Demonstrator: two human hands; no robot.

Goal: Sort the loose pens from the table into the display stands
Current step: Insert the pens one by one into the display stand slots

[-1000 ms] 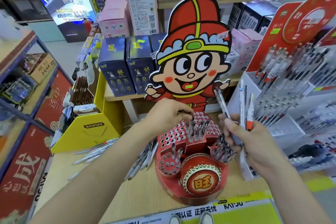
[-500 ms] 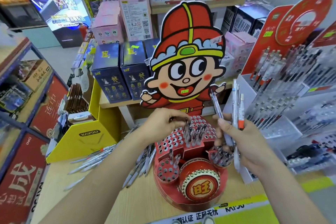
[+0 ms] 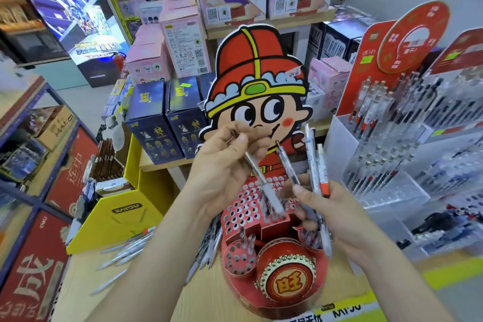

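A person's left hand (image 3: pixel 222 165) pinches one clear pen (image 3: pixel 257 178) between thumb and fingers, its long axis slanting down and right — lower end just above the holes of the red display stand (image 3: pixel 243 213). The right hand (image 3: pixel 332 217), just beside it, has fingers closed around a bundle of pens (image 3: pixel 317 165) pointing upward. More loose pens (image 3: pixel 122 251) lie on the counter (image 3: pixel 146 293) to the left — nearer the left hand.

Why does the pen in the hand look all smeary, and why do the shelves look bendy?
Head view: the pen in the left hand is smeared by motion blur, most at its lower end over the red pen stand. Head view: the wide-angle lens bends the shelves at the edges, and the clear pen rack on the right looks soft.
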